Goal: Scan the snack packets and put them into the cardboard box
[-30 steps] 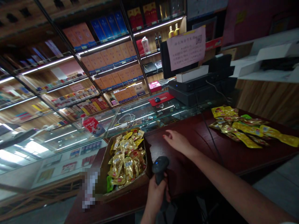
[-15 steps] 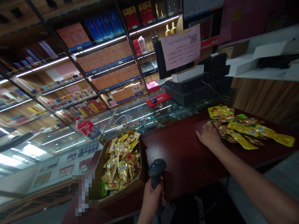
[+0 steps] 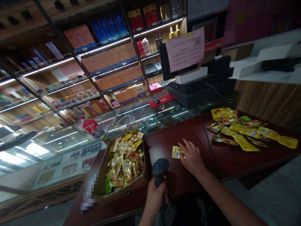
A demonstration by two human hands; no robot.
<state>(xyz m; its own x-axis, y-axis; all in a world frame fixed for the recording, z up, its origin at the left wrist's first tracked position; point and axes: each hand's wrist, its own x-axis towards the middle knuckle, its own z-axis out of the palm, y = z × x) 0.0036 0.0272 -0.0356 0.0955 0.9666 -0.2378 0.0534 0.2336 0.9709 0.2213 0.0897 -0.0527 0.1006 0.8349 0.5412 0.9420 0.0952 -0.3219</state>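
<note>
My left hand (image 3: 156,193) is wrapped round the handle of a dark barcode scanner (image 3: 160,166), whose head points up and forward with a blue light on. Low over the dark red tabletop, my right hand (image 3: 192,157) has its thumb and fingers at the edge of a small gold snack packet (image 3: 176,152). Part of that packet is covered by the fingertips, which look closed on it. Left of the scanner stands an open cardboard box (image 3: 147,166) filled with gold snack packets (image 3: 125,149). More yellow and gold packets (image 3: 244,131) lie spread out on the right.
A thin cable (image 3: 208,135) crosses the dark red table (image 3: 164,138). Behind it is a glass display counter (image 3: 113,125) with a red bottle-shaped packet (image 3: 92,127), a mouse (image 3: 157,101) and a monitor bearing a pink notice (image 3: 184,50). Stocked shelves (image 3: 113,59) line the back.
My right hand has moved left from the spread packets to beside the scanner, bringing a gold packet along. The scanner stays in my left hand. The view has shifted slightly.
</note>
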